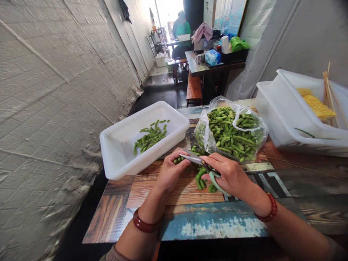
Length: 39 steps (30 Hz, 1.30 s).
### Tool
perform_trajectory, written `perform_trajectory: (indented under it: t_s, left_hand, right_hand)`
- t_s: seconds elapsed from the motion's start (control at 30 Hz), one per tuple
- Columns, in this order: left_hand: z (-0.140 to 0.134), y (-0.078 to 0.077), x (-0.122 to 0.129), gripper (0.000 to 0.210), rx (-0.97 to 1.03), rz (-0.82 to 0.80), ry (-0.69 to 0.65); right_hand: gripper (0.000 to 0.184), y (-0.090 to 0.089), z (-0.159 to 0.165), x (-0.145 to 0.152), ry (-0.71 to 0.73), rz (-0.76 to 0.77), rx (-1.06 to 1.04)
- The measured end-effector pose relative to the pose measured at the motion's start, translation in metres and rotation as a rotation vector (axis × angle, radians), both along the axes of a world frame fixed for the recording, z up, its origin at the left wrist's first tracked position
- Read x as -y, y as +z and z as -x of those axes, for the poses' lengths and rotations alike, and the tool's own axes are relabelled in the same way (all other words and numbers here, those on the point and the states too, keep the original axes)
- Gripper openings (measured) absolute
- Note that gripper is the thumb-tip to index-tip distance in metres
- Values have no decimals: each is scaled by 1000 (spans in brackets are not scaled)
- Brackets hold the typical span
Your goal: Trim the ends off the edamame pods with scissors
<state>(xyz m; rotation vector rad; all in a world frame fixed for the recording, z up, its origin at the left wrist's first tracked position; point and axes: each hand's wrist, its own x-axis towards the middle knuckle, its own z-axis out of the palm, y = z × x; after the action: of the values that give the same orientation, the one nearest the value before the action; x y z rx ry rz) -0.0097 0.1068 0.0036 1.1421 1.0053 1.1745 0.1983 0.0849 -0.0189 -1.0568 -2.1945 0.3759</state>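
Left hand (172, 170) pinches green pod (177, 160) at fingertips; right hand (230, 174) grips scissors (193, 158) beside it; bagged pods (231, 136) just beyond.

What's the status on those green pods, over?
Left hand holding a pod. Right hand gripping scissors, tips toward left hand. Loose pods on table. Bag beyond, not between hands.

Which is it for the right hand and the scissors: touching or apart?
Touching. The head view shows the right hand wrapped around the handle end of the scissors.
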Motion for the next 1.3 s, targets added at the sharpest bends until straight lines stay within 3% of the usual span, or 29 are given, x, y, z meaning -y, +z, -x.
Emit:
perform_trajectory:
  t_s: [0.2, 0.33, 0.5, 0.77, 1.07, 1.3]
  left_hand:
    - [1, -4, -3, 18, -48, -27, 4]
    - [1, -6, -1, 22, -58, 43, -22]
    - [-1, -3, -1, 34, 102, 204, 21]
    - [-1, 2, -3, 32, 285, 239, -22]
    - [2, 1, -3, 32, 340, 267, -14]
    - [-1, 2, 0, 31, 357, 289, -56]
  right_hand:
    - [51, -3, 0, 0, -20, -10, 22]
    - [47, -5, 1, -1, -12, 22, -2]
    - [41, -8, -1, -7, -66, 20, -144]
    - [37, -11, -1, -8, -71, 14, -152]
    - [59, -4, 2, -2, -31, 75, -46]
    - [60, -2, 3, 0, -50, 11, 2]
